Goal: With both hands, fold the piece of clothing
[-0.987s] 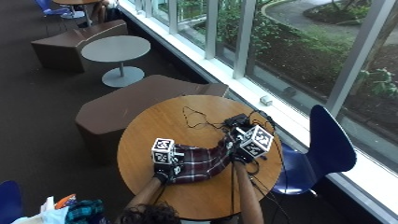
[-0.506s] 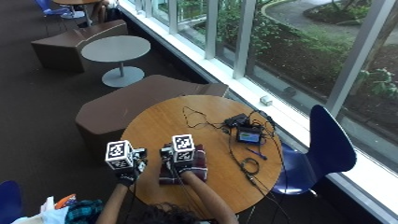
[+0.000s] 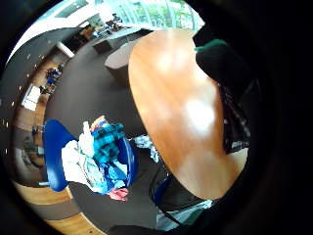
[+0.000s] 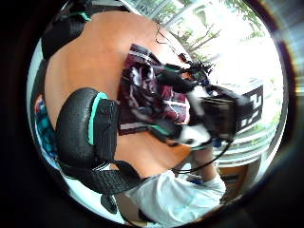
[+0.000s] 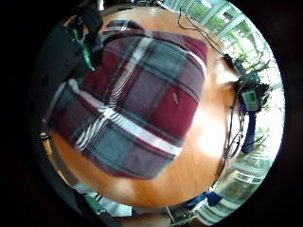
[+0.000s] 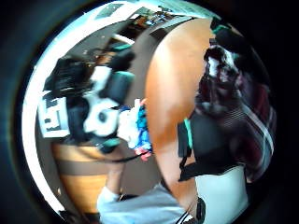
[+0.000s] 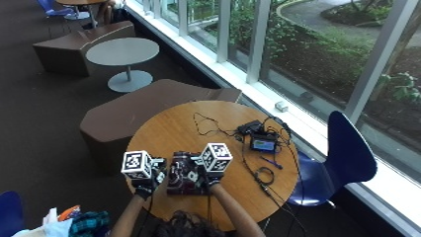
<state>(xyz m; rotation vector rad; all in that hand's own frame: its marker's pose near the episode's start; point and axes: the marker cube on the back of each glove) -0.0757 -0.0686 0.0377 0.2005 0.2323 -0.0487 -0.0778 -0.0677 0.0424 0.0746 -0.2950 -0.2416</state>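
The folded maroon plaid shirt point(image 7: 184, 174) lies near the round table's point(image 7: 197, 129) front edge, no readable label showing, the right hand point(image 7: 209, 177) resting on it, the left hand point(image 7: 146, 186) just beside it, both finger states indiscernible.

Folded plaid garment point(image 5: 132, 109), seemingly on table point(image 5: 199, 156)

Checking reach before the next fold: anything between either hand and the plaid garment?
Nothing visible. The plaid garment lies folded on the round table, with the right hand on it and the left hand at its edge. The cables sit apart.
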